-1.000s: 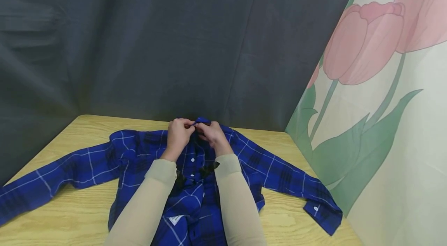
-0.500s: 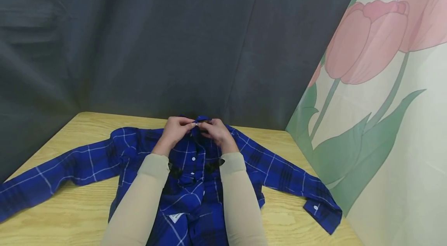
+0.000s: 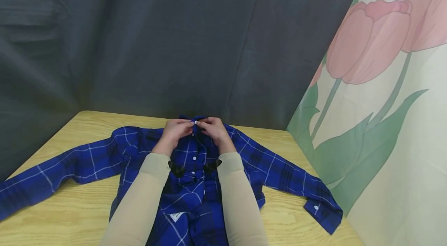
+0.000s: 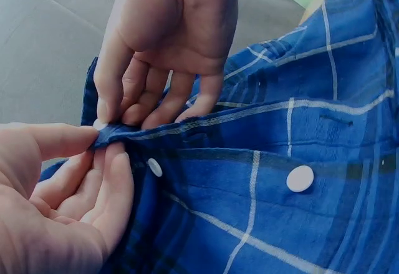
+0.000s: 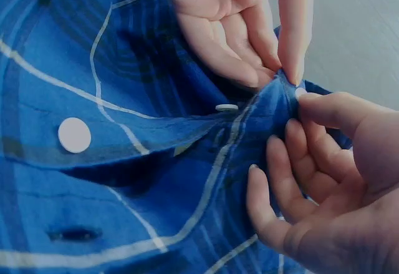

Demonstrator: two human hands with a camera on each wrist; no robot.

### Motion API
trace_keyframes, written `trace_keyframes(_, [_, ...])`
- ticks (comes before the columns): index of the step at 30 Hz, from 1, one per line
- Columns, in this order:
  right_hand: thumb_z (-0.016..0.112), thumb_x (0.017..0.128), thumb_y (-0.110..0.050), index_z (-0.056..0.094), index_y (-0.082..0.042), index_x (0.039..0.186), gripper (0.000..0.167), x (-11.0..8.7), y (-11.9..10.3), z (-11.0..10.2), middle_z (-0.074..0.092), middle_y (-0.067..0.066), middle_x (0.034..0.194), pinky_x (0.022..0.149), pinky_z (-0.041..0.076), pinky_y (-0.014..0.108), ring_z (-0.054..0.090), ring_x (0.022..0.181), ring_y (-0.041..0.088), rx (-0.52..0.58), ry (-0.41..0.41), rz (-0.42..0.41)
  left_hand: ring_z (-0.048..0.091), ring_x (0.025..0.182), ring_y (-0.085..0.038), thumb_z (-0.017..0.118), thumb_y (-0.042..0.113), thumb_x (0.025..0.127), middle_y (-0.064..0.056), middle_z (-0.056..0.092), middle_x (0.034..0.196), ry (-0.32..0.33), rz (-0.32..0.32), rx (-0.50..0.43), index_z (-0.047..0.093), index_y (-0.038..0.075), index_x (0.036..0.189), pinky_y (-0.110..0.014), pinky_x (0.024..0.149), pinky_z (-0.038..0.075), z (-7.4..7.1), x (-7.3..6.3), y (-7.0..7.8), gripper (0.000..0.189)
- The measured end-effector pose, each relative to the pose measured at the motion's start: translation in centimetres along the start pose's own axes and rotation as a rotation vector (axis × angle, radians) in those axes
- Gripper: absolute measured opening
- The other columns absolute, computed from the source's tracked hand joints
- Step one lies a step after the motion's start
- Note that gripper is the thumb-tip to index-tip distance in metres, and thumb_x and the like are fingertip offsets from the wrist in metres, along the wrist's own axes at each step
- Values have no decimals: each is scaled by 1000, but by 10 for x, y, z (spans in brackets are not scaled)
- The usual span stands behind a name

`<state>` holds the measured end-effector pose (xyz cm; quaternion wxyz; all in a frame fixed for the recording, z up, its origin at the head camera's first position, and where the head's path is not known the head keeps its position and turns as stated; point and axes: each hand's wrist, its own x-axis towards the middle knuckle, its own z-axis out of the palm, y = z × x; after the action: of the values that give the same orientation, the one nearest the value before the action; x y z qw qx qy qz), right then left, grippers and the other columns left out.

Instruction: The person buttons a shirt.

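Note:
A blue plaid shirt (image 3: 127, 151) lies front up, sleeves spread. At its collar, my left hand (image 3: 174, 131) pinches the cloth edge between thumb and fingers. My right hand (image 3: 216, 131) pinches the same spot from the other side, its thumb on a white button (image 5: 300, 93). That collar button (image 4: 100, 124) shows between both thumbs in the left wrist view; how far it passes through its hole cannot be told. Below it sit a second button (image 4: 154, 167) and a larger-looking one (image 4: 300, 178), both outside their holes. A bare buttonhole (image 5: 75, 234) shows on the other front edge.
The shirt lies on a wooden table (image 3: 70, 207) against a dark curtain (image 3: 157, 44). On the right stands a wall panel with painted tulips (image 3: 370, 44). A white label (image 3: 176, 217) shows near the shirt's lower part, and one cuff (image 3: 323, 215) lies folded at the right.
The wrists have spread slightly apart and the left forearm has shifted left. The white collar button, hidden among the fingertips a second ago, now shows between them. The shirt's body stays put.

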<state>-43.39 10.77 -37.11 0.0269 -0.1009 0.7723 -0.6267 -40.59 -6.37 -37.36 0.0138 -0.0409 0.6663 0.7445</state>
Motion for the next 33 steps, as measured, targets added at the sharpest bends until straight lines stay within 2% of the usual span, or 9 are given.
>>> trace_keyframes(3, [71, 104, -15, 74, 10, 123, 31, -1, -1, 1, 74, 23, 133, 107, 62, 45, 72, 115, 24, -51, 14, -3, 73, 81, -4, 73, 14, 104, -9, 75, 118, 27, 29, 24, 72, -5, 136, -29, 96, 65, 0, 0, -2, 37])
trace_keyframes(6, [73, 103, -21, 75, 5, 120, 32, -3, -3, 1, 76, 16, 120, 94, 64, 34, 72, 106, 22, -142, -6, 27, 72, 83, -4, 72, 14, 104, -13, 74, 124, 34, 43, 28, 71, -5, 136, -26, 93, 65, 0, 1, -5, 37])
trace_keyframes(10, [81, 97, -33, 75, -4, 108, 32, -7, -3, 0, 68, 1, 94, 73, 52, 25, 62, 87, 18, -378, -110, 61, 72, 87, -5, 70, 15, 106, -18, 72, 133, 28, 49, 55, 71, -4, 138, -27, 95, 64, 0, 2, -9, 37])
trace_keyframes(13, [85, 93, -34, 75, -6, 98, 30, -8, 0, 2, 62, -4, 84, 69, 45, 24, 56, 79, 15, -549, -157, 30, 74, 93, -10, 67, 16, 108, -24, 70, 139, 21, 59, 70, 70, -5, 139, -35, 104, 63, 0, 4, -12, 37])
trace_keyframes(17, [85, 94, -23, 77, -5, 93, 20, -7, 7, 7, 65, -2, 83, 71, 46, 24, 57, 77, 14, -651, -86, 20, 76, 103, -17, 63, 15, 110, -27, 71, 140, 8, 79, 118, 69, -6, 139, -42, 111, 59, -2, 6, -19, 36])
trace_keyframes(20, [84, 96, -17, 80, -3, 95, 15, -6, 13, 9, 72, 5, 88, 74, 51, 28, 59, 79, 16, -666, -12, 44, 77, 99, -21, 63, 11, 108, -25, 77, 125, 25, 115, 230, 74, -8, 129, -39, 102, 64, -2, 8, -24, 30])
trace_keyframes(24, [83, 96, -17, 83, -3, 99, 15, -4, 16, 10, 80, 11, 101, 83, 57, 34, 63, 83, 18, -681, 36, 58, 76, 96, -29, 68, 11, 102, -22, 80, 110, 37, 171, 528, 79, -6, 115, -40, 92, 64, 0, 8, -29, 24])
trace_keyframes(29, [82, 98, -22, 85, -4, 100, 19, -5, 19, 7, 80, 9, 100, 88, 58, 36, 65, 87, 19, -715, 15, 85, 70, 126, -40, 72, 17, 102, -23, 74, 137, -101, 164, 806, 74, -4, 131, -52, 112, 55, 3, 8, -34, 35])
trace_keyframes(33, [83, 97, -22, 83, -3, 98, 19, -8, 20, 4, 71, 1, 87, 81, 52, 31, 60, 81, 17, -752, -55, 136, 70, 127, -37, 73, 16, 102, -21, 74, 138, -202, 148, 912, 75, -2, 131, -52, 115, 53, 3, 7, -37, 34])
